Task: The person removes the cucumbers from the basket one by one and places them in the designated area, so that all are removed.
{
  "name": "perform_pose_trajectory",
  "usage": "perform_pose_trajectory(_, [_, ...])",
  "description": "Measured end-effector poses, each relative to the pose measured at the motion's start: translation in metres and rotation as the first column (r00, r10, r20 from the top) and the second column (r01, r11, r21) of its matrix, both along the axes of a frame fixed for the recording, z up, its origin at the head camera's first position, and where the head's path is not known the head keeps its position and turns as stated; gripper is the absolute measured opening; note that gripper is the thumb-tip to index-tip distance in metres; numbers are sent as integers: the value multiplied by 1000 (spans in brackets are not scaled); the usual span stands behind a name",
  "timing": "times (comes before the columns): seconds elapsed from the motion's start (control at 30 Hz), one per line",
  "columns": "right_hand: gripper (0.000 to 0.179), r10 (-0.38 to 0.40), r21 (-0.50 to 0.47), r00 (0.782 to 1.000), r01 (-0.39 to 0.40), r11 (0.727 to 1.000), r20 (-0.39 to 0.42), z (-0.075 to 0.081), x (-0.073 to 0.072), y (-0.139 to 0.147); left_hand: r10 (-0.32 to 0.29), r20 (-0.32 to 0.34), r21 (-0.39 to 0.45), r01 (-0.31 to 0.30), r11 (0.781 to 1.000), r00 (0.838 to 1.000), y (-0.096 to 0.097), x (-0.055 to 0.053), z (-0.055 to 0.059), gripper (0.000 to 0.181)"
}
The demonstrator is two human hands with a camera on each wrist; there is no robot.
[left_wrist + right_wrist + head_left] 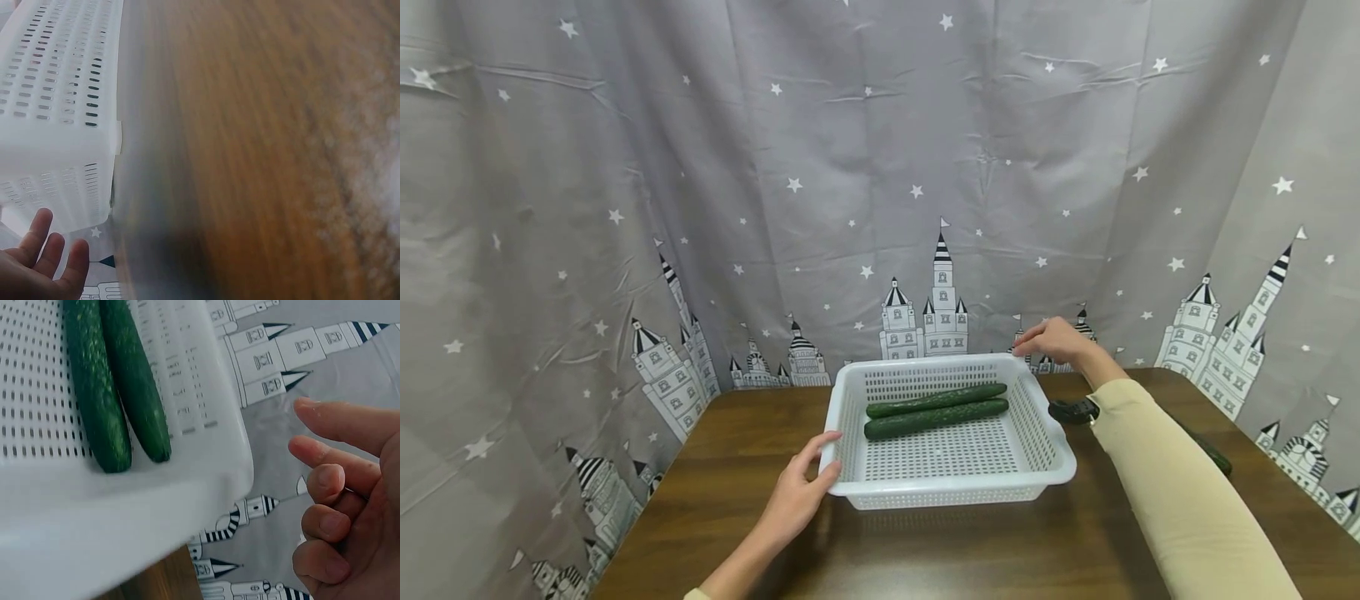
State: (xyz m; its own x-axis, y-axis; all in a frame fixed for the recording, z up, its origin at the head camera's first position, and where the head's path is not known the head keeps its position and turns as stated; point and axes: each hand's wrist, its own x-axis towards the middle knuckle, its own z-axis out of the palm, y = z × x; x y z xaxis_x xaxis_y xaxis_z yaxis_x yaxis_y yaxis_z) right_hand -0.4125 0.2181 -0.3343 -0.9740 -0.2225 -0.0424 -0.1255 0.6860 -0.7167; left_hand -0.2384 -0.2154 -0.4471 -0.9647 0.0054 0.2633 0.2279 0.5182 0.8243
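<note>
A white plastic basket (947,481) with slotted walls stands on the wooden table. Two dark green cucumbers (936,418) lie side by side in it, toward the back. My left hand (797,492) is at the basket's left rim, its fingers spread and loosely bent; in the left wrist view they are close to the slotted wall. Over the back right corner hovers my right hand (1060,340). In the right wrist view its thumb and index finger stretch toward the rim, apart from it, while the other fingers bend loosely around nothing.
Another cucumber (1213,454) lies on the table (737,442) at the right, partly hidden behind the right sleeve (1180,492). A grey curtain (820,167) printed with castles and stars hangs behind the table and along its sides.
</note>
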Motion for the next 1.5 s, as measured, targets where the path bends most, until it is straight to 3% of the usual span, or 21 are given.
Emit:
perform_pose_trajectory(0.3, [41,86,-51,996,-84,995,32,0,-11,-22,1,-10,6,-1,1000,1000,1,-3,3,42])
perform_pose_trajectory(0.8, [41,180,-146,968,-156,977,172,-20,-17,-62,-1,-9,35,2,999,1000,0,2,0,41])
perform_pose_trajectory(1.1, [33,177,-129,964,-153,980,197,-31,-13,-73,5,1,29,-5,1000,1000,2,1,1,42])
perform_pose_trajectory(1.33, [43,201,-69,957,-190,979,210,-42,-17,-78,1,6,34,-1,999,1000,3,1,0,42])
perform_pose_trajectory(1.5, [41,185,-73,956,-173,982,229,-49,-16,-82,2,17,41,-3,999,1000,1,1,-1,42])
